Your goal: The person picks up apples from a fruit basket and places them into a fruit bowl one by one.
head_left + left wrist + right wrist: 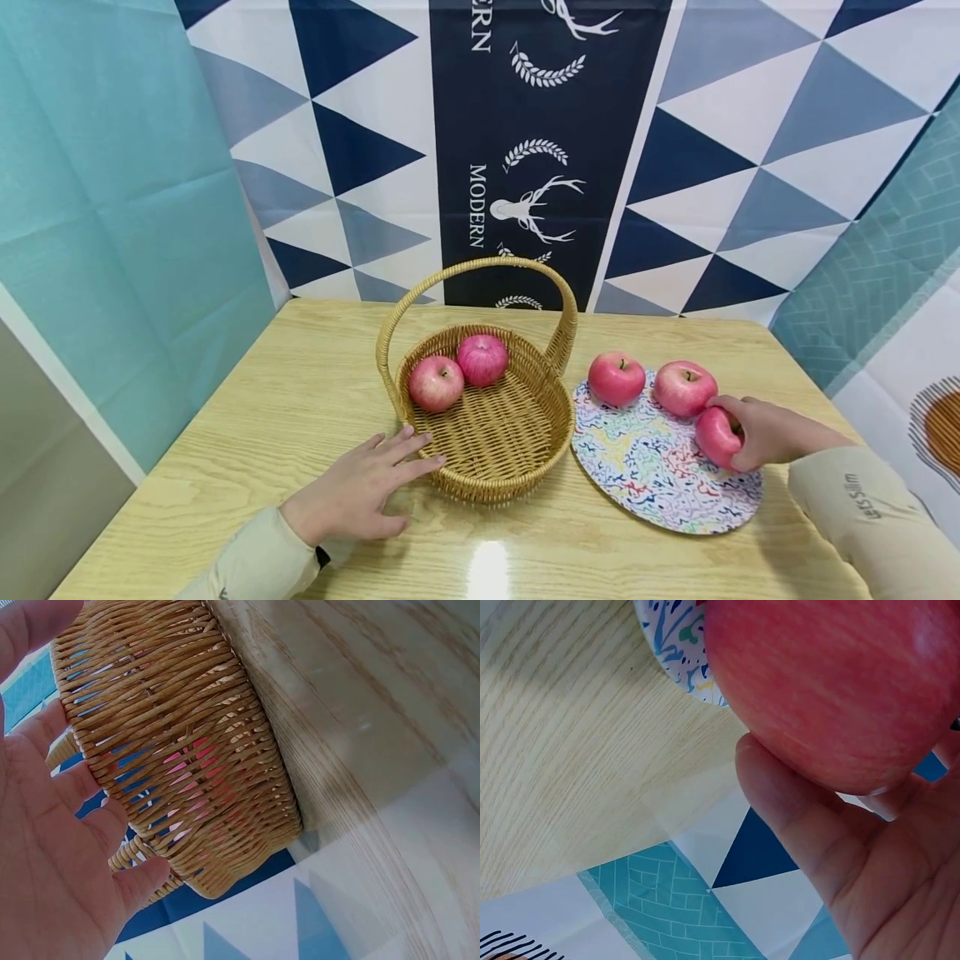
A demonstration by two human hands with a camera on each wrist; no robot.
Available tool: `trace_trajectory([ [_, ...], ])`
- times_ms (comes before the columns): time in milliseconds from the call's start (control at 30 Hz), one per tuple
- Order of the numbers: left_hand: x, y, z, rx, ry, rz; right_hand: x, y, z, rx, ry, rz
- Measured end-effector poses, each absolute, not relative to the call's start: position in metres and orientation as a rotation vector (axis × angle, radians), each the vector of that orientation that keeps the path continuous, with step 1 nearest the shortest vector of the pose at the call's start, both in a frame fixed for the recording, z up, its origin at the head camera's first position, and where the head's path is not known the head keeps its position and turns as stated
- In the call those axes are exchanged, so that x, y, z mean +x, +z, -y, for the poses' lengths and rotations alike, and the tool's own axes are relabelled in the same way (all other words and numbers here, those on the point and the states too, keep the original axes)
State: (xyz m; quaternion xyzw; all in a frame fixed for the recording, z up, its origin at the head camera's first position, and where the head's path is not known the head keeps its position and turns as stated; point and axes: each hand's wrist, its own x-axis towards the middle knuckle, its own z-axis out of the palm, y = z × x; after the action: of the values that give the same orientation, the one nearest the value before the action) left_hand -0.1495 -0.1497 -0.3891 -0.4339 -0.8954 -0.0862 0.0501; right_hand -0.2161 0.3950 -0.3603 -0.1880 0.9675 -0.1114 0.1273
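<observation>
Pale wood-grain table (315, 400) fills our view, with blue, white and grey triangle cloth (750, 167) hanging behind it. Our right hand (765, 433) curls round a red apple (716, 437) at the plate's (645, 475) three o'clock edge; the fruit is pinkish red with fine streaks (the right wrist view shows its skin smooth and matte, thumb pressed beneath it). Two more apples (617, 377) (684, 388) sit at the plate's twelve o'clock side, the nearer one touching the gripped fruit. Our left hand (352, 496) lies flat on the table, fingers spread and straight, tips against the wicker basket (495, 483) at its eight o'clock wall. Inside the basket, two apples (436, 383) (482, 359) touch at eleven o'clock.
</observation>
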Motion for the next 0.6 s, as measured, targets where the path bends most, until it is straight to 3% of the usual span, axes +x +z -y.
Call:
trace_trajectory([
  [367, -0.1499, -0.3891, 0.1488, -1.338, -0.247, 2.716, -0.2136, -0.3615, -0.3960, -0.523, -0.306, -2.830],
  [600, -0.1489, -0.3893, 0.1493, -1.323, -0.257, 2.710, -0.2149, -0.3635, -0.4010, -0.564, -0.519, -2.801],
])
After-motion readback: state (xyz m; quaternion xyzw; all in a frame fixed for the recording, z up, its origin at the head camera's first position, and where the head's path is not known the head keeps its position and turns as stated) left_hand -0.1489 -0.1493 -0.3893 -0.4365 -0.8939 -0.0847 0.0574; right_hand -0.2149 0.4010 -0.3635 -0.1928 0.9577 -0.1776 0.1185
